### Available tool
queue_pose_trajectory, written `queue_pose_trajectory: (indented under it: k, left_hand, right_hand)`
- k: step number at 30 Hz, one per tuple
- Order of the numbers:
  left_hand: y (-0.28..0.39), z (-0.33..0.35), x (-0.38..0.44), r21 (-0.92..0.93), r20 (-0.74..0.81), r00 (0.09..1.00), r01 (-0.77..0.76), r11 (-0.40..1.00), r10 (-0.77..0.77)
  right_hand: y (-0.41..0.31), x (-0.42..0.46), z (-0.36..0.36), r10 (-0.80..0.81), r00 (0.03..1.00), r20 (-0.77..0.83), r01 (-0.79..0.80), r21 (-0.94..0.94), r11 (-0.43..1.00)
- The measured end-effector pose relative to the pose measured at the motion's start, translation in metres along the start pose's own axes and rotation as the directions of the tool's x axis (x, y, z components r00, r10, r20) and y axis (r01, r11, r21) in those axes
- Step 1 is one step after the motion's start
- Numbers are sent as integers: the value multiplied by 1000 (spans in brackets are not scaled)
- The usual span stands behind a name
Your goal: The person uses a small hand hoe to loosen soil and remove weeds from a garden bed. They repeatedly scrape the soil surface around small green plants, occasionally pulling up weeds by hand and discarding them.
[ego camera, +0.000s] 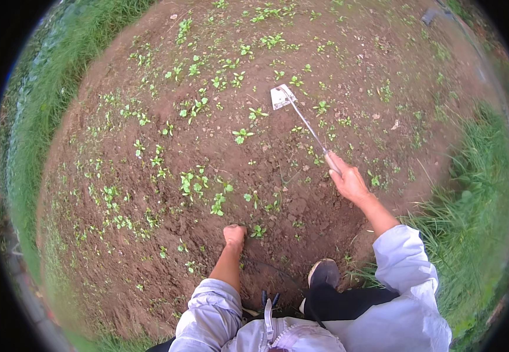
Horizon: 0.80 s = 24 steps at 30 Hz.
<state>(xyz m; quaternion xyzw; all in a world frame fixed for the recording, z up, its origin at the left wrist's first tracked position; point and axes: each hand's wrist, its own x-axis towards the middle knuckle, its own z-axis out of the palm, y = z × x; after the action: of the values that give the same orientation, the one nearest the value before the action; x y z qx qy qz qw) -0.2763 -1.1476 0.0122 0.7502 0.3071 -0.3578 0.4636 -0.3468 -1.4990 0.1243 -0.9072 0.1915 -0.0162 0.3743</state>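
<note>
My right hand (348, 179) grips the wooden handle (333, 162) of a small hand hoe. From the handle a thin metal shank (309, 126) reaches up and left to a flat, pale blade (282, 97), which is at the soil among seedlings. My left hand (235, 234) is closed low over the brown soil, its fingers turned down and mostly hidden, so whether it holds anything does not show. Just right of it grows a small green seedling (258, 231). A leafy clump (194, 182) stands farther up and left.
Seedlings and small weeds dot the bare soil (219, 154). Tall grass borders the plot at left (56, 101) and right (479, 198). My shoe (324, 273) rests on the soil at lower right. A small grey object (429, 16) lies at the far upper right.
</note>
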Motion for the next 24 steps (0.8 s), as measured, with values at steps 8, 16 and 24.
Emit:
queue_pose_trajectory:
  k: [8, 16, 24]
  left_hand:
    - [3, -2, -5, 9, -2, 1000, 2, 1000, -2]
    - [3, -3, -4, 23, -8, 1000, 10, 1000, -10]
    - [4, 0, -4, 22, -5, 1000, 27, 999, -27]
  right_hand:
    - [-3, -105, -6, 146, 988, 43, -147, 27, 989]
    - [-23, -146, 5, 113, 994, -10, -111, 89, 990]
    - [-31, -160, 32, 132, 989, 68, -138, 96, 986]
